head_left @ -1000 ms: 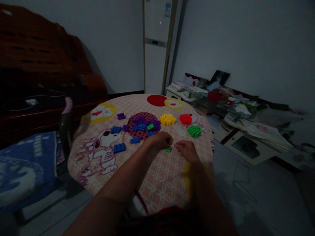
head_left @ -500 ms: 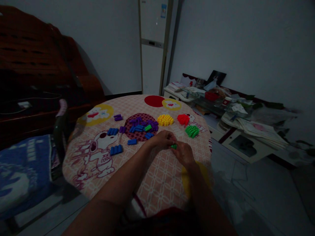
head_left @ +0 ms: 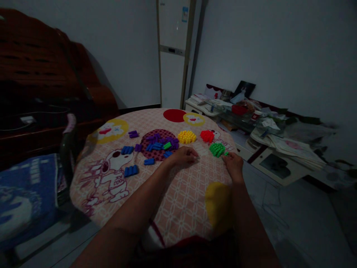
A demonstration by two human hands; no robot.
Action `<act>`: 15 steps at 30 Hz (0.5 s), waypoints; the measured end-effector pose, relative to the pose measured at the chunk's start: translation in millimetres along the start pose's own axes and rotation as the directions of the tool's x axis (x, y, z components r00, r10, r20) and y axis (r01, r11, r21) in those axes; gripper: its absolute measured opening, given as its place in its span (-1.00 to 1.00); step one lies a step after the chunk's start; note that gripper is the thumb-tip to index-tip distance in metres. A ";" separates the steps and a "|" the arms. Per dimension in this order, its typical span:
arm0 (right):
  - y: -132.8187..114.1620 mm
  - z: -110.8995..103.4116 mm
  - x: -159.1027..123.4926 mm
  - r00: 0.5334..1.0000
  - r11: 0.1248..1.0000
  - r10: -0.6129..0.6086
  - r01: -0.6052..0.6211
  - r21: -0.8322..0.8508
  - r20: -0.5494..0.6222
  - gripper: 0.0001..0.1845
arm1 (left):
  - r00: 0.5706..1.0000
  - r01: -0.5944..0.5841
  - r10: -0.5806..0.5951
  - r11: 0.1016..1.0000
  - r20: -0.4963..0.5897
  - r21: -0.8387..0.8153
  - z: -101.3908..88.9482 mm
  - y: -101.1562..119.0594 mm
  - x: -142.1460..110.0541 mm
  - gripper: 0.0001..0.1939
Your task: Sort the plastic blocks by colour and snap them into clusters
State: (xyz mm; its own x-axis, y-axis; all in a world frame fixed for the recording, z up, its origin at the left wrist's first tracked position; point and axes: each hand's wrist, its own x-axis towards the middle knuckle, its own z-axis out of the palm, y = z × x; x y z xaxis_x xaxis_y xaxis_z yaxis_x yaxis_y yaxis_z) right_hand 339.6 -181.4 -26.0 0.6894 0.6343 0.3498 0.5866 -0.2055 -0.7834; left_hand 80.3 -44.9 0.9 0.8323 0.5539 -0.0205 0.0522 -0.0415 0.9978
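Note:
My right hand [head_left: 233, 164] is at the table's right side, thumb and finger closed on a small green plastic piece [head_left: 226, 153]. Just left of that piece sits a heap of green pieces [head_left: 217, 149]. My left hand [head_left: 187, 155] hovers over the middle of the table, fingers curled together; whatever may be inside them is hidden. Beyond it lie a yellow heap [head_left: 187, 137] and a red heap [head_left: 207, 136] of small pieces. A mixed cluster of purple pieces [head_left: 153, 138] and blue pieces [head_left: 155, 146], with one green block [head_left: 167, 145], lies left of my left hand.
Loose blue blocks [head_left: 131, 171] and purple blocks [head_left: 133, 134] lie on the left of the round table's patterned cloth [head_left: 178, 208]. A blue-covered chair [head_left: 30, 193] stands at left. A cluttered low cabinet [head_left: 267, 130] stands at right.
My hands have parted. The right one has moved right and away from me, carrying a green piece to the green heap. The left has stayed nearly in place.

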 end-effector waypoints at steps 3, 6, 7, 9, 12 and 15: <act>0.2 6.0 8.0 0.994 0.991 0.094 -0.098 0.088 0.048 -0.54 | 1.000 0.007 -0.006 0.999 -0.018 0.037 0.5 -0.4 -0.8 -0.74; -0.2 10.2 11.1 0.987 0.983 0.129 -0.140 0.117 0.094 -0.46 | 0.999 0.010 -0.007 0.996 -0.032 0.086 3.1 -0.5 -1.2 -0.77; 0.5 10.9 11.5 0.988 0.986 0.116 -0.127 0.109 0.097 -0.46 | 0.999 0.002 0.003 0.993 -0.040 0.120 3.7 -0.3 -0.9 -0.78; 2.8 11.5 11.6 0.993 0.993 0.083 -0.089 0.075 0.084 -0.47 | 0.995 -0.032 0.053 0.976 -0.090 0.217 3.2 1.0 0.4 -0.82; 6.4 11.8 10.0 0.998 0.998 0.055 -0.055 0.017 0.022 -0.46 | 0.931 -0.053 0.207 0.891 -0.300 0.450 -4.9 4.9 1.2 -0.84; 7.8 12.0 6.0 0.996 0.997 0.070 -0.070 0.017 -0.049 -0.41 | 0.788 0.056 0.386 0.730 -0.479 0.681 -21.6 7.0 -3.0 -0.74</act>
State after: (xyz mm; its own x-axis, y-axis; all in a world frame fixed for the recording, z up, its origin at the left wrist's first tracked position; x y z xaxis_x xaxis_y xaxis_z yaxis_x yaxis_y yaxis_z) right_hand 343.2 -170.3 -36.2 0.7491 0.5808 0.3186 0.5298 -0.2366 -0.8145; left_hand 66.2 -28.9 9.3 0.4122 0.8189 0.3994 0.4605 -0.5655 0.6843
